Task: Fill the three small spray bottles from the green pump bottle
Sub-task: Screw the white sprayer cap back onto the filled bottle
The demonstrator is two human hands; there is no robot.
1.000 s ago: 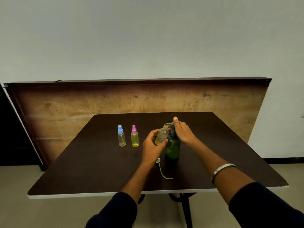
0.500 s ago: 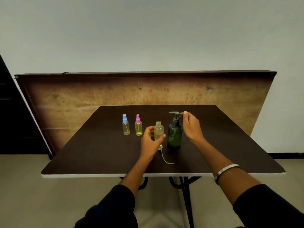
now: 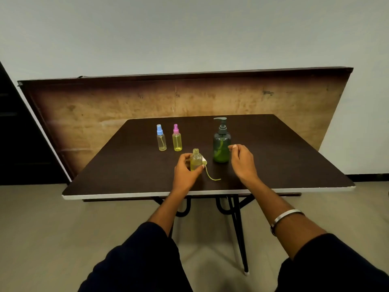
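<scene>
Two hands: left hand (image 3: 186, 172) grips the uncapped clear yellow-filled spray bottle (image 3: 196, 159); right hand (image 3: 242, 161), loosely curled, seemingly holds nothing beside the dark green plastic pump bottle (image 3: 221, 146).

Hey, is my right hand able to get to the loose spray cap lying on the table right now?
Probably yes. The right hand holds nothing, and bare table lies between it and the spray cap, beside the open bottle the left hand holds.

Left hand (image 3: 186, 172) around uncapped bottle (image 3: 196, 159)
</scene>
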